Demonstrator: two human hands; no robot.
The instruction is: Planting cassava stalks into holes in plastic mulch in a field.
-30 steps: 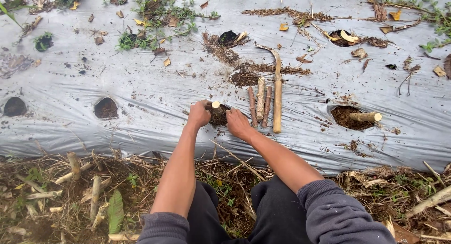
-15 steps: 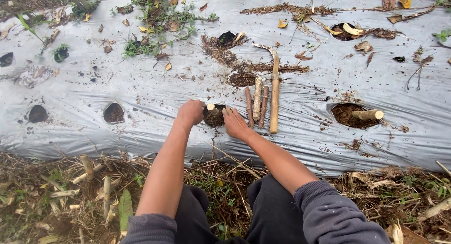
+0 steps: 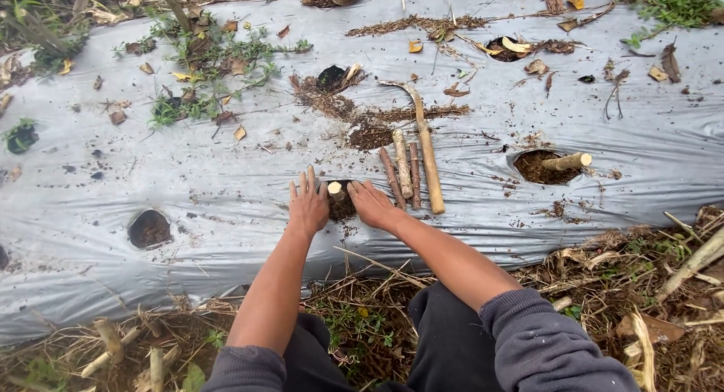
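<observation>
We observe the left hand (image 3: 308, 205) and right hand (image 3: 371, 204) flat and open, grasping nothing, flanking a cut stem (image 3: 335, 188) upright in a soil hole (image 3: 341, 205) of the grey plastic mulch (image 3: 226, 188).

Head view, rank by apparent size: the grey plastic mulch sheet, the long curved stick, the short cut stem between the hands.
1. Grey plastic mulch sheet, largest.
2. Long curved stick.
3. Short cut stem in the soil hole, smallest, mostly buried.
</observation>
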